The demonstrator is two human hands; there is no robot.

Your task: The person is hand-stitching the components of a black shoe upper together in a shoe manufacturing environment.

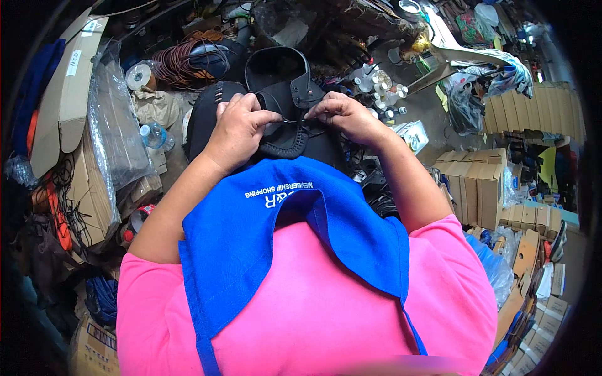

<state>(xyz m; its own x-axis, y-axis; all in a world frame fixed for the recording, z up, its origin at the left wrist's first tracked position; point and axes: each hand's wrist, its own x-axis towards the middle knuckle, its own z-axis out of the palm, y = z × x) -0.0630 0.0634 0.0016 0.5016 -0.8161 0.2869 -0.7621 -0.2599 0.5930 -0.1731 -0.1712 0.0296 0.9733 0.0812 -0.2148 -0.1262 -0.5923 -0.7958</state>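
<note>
A black leather-like piece (282, 149) with a raised curved band (276, 52) and thick stitching along its edge lies in front of me, over my lap. My left hand (241, 125) is closed at its left side, thumb and forefinger pinching a thin dark thread (290, 120). From the other side, my right hand (348, 118) pinches the same thread close to the stitched edge. The fingertips of both hands are a short way apart. Pale stitches show on another black part beside my left hand. Whether a needle is held is too small to tell.
At the left stand cardboard sheets (69, 81) and a plastic bottle (155, 136). Coiled brown cord (188, 62) lies beyond my left hand. Several small white-capped bottles (382, 88) stand beyond my right hand. Stacked cardboard boxes (473, 185) are at the right.
</note>
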